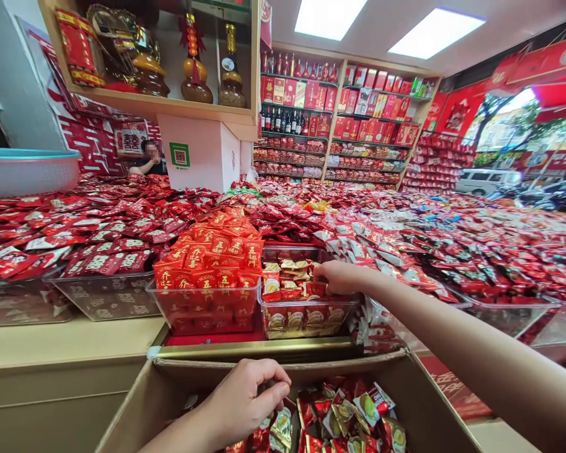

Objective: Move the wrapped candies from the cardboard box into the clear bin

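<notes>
**Two hands, two lots of sweets**

The left hand is low and nearest, inside one open cardboard box. Its fingers are curled shut, thumb against forefinger, pinching the boxed packets, a loose heap of red-and-gold wrappers too many to count, lying under and to the right of it.

The right hand reaches forward, beyond and to the right of the left. It lies palm down in one clear tub, its fingers on the tub packets. These hide the fingertips, so I cannot tell whether it grips any.

Four clear tubs stand in a row on the worktop. Counting leftward from the right hand, the next one holds orange-red packets piled well above its rim. Two more tubs beyond it hold darker red ones.

Past both hands, heaps of red sweets cover everything out to the wall shelves.

Up and left of the hands hangs one shelf with three gourd-shaped bottles, and below it stands one pink box with one green code sign. One person sits beside that box. One blue-rimmed basin is at the far left. Two ceiling lights are on.
</notes>
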The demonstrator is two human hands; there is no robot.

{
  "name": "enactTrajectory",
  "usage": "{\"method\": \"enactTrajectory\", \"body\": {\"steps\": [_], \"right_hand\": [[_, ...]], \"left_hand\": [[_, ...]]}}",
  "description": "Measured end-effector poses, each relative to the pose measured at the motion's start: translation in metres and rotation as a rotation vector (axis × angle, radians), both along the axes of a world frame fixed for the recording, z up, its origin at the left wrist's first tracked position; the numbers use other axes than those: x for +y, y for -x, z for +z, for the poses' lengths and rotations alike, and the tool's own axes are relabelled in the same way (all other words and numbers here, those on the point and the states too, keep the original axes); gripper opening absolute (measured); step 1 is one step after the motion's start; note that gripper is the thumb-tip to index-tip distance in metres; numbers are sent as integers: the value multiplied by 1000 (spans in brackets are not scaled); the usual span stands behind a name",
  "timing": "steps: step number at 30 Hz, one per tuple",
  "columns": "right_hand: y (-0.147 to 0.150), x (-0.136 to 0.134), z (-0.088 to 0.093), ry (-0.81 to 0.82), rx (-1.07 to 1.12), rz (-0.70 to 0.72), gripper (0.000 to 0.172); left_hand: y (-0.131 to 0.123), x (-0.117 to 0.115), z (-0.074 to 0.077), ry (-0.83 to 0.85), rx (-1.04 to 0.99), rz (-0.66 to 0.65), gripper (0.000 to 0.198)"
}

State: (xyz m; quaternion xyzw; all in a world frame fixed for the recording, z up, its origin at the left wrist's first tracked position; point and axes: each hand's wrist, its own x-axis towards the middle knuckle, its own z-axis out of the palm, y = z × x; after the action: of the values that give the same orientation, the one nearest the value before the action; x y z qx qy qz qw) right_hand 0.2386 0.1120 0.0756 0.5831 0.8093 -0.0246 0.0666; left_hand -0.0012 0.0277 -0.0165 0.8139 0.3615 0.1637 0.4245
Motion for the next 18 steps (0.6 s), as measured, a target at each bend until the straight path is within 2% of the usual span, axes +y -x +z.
{"method": "enactTrajectory", "body": {"steps": [5,11,15,18], "right_hand": [[12,0,6,63,-108,-6,24],[22,-5,13,88,-193,-40,30],[20,-2,9,95,-177,-48,23],[18,1,5,37,-78,-63,18]], "left_hand": [[-1,1,0,-6,7,-4,22],[-1,0,1,-20,22,0,23],[-1,1,0,-14,16,-16,22],[0,1,0,-16,19,-23,22]]}}
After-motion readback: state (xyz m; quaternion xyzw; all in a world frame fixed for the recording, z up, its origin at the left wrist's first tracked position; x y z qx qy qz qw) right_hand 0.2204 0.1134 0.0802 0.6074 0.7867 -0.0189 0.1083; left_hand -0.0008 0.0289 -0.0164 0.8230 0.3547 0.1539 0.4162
